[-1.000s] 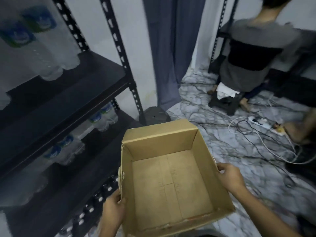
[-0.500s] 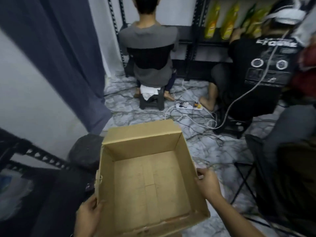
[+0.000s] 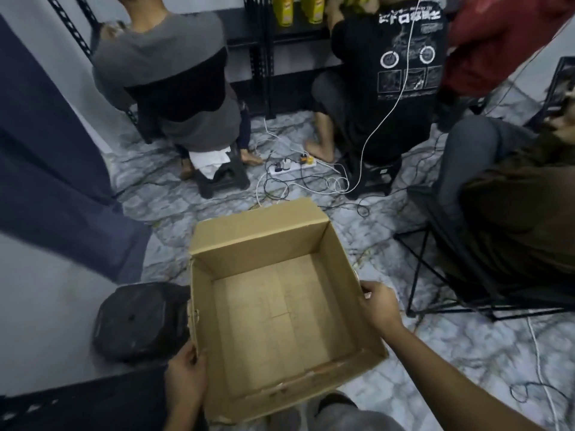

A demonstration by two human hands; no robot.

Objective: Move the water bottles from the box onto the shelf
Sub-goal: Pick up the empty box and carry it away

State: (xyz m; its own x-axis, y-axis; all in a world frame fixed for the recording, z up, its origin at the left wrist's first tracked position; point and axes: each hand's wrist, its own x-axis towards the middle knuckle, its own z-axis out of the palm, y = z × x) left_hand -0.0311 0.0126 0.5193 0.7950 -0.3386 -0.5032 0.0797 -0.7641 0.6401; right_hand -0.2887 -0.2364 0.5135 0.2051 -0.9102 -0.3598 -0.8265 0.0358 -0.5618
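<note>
Both | left hand, right hand still grip box | view swung rightward

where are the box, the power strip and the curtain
box [image 3: 280, 321], head view, bare inner floor
power strip [image 3: 294, 167], head view, middle of its white body
curtain [image 3: 59, 157], head view, middle of the dark blue cloth

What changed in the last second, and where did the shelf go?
The person turned right, away from the shelf: its bottles left the view, only its dark edge shows lower left, and seated people now lie ahead. Nothing was taken hold of or let go. The left hand and right hand still grip the sides of the empty cardboard box.
</note>
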